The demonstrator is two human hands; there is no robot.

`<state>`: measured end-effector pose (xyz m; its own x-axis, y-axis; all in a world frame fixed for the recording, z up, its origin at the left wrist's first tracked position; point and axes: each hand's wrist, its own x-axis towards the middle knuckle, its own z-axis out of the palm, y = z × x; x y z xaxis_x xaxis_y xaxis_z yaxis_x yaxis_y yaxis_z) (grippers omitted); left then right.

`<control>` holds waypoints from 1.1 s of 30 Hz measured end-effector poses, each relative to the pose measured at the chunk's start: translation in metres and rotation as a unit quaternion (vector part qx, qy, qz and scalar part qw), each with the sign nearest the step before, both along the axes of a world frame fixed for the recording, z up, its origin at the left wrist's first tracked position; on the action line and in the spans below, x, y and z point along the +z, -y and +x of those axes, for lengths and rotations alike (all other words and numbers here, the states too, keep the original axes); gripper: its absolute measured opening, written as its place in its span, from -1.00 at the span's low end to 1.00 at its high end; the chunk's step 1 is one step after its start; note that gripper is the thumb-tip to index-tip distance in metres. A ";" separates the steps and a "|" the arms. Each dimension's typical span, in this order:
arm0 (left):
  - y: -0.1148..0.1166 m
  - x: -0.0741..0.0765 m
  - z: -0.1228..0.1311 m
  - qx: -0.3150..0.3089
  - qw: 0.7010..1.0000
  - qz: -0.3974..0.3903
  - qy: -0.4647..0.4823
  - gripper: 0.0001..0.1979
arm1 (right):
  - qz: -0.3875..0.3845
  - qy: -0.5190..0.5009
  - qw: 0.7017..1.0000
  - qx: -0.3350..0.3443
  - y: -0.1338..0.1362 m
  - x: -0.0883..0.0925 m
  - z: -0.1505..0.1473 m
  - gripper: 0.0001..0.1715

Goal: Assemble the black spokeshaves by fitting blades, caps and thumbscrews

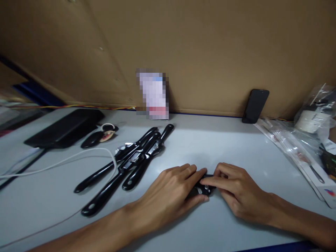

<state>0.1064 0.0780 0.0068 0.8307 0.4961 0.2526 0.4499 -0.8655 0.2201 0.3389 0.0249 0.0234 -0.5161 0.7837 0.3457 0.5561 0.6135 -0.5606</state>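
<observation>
In the head view, my left hand (175, 185) lies palm down over a black tool (207, 190) with small shiny metal spots, its fingers and thumb closed around the piece. My right hand (236, 192) grips the same tool from the other side, index finger pressing on top near the metal. Most of the tool is hidden under both hands, so its exact kind does not show. Left of my hands lies a loose pile of similar black-handled tools (105, 197), with hanging holes in the handle ends and shiny pieces around their middles.
A white cable (91, 149) loops beside the pile. Behind it are a key fob (91, 140) and a black box (65, 127). A dark phone (256, 106) and a blurred-out upright item (154, 96) lean on the back panel. Clear packages (296, 154) lie right.
</observation>
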 end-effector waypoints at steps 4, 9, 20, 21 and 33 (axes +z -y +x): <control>0.001 0.001 0.000 0.003 1.000 -0.006 -0.008 -0.54 | -0.015 -0.019 0.999 -0.026 0.002 0.001 -0.001 -0.69; 0.000 0.000 0.000 0.007 1.000 -0.001 -0.014 -0.53 | -0.019 -0.046 0.999 -0.011 0.004 0.000 -0.002 -0.68; 0.000 0.000 0.000 0.007 1.000 0.008 -0.009 -0.51 | 0.002 -0.024 1.000 -0.020 0.001 -0.002 0.001 -0.65; 0.000 0.000 0.000 0.007 1.000 0.009 -0.009 -0.49 | 0.001 -0.029 1.000 -0.009 0.001 -0.002 0.000 -0.63; 0.000 0.002 0.001 0.000 1.000 0.006 0.001 -0.50 | 0.028 -0.023 0.999 0.009 0.001 -0.001 0.000 -0.59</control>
